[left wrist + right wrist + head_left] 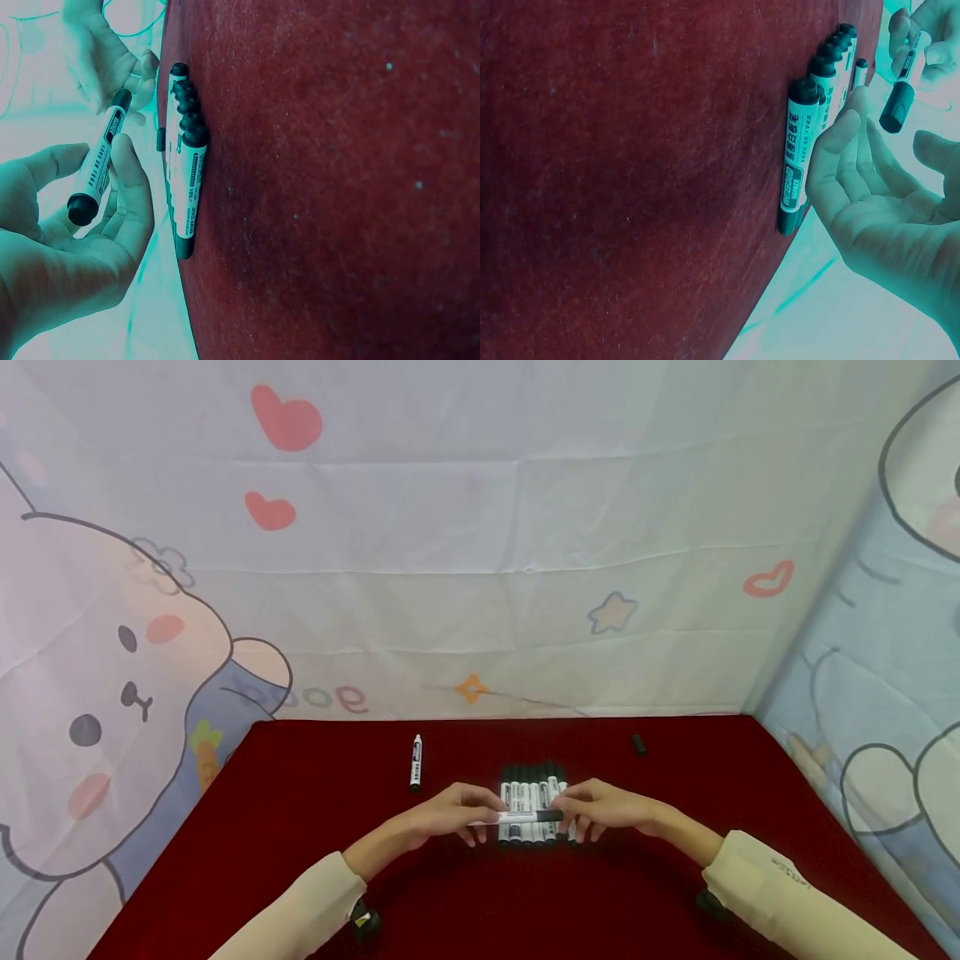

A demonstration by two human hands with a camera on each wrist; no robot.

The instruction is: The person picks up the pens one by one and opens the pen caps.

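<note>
Over a row of markers, my left hand [457, 812] pinches one whiteboard marker [97, 165] between thumb and fingers. This marker is white, with a black cap pointing right toward my other hand. My right hand [611, 806] is beside the capped end, fingers loosely bent. In the right wrist view a gap shows between the right fingers and the black cap [897, 107]. Below both hands, several white whiteboard markers [525, 793] with black caps lie side by side on the red cloth, partly hidden by the hands and the held marker.
A single marker [416, 762] without a cap lies on the red cloth [315, 793] at the back left, its white tip end pointing away. A loose black cap [638, 744] is at the back right. Behind the table hangs a printed curtain [420, 527].
</note>
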